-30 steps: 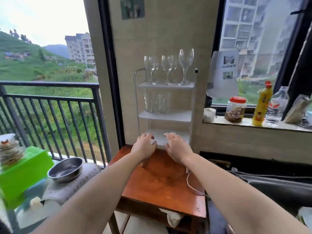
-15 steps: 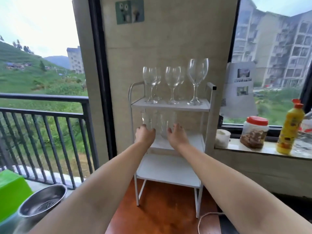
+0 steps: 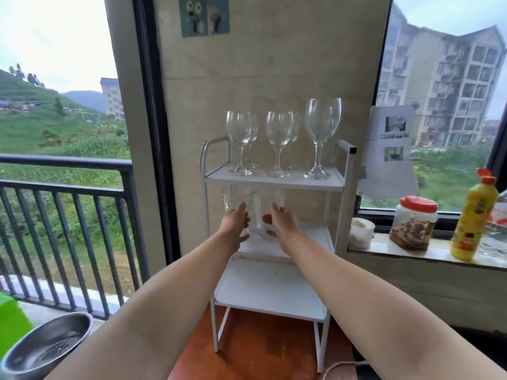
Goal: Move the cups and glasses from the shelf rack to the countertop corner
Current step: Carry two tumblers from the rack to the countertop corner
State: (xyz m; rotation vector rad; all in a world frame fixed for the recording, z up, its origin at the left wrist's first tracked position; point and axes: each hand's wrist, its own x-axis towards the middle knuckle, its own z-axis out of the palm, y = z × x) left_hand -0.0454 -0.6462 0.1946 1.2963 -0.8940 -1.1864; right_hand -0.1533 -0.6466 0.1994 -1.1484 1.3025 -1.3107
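We reach both arms into the middle shelf of the white rack (image 3: 274,180), which stands on the brown worktop (image 3: 247,352). Our left hand (image 3: 233,223) wraps its grip around the left tumbler (image 3: 235,200), and our right hand (image 3: 281,222) closes its grip on the right tumbler (image 3: 267,204) just beside it. Both tumblers stand upright on that shelf. Above them, wine glasses (image 3: 277,141) stand upright in a row on the top shelf.
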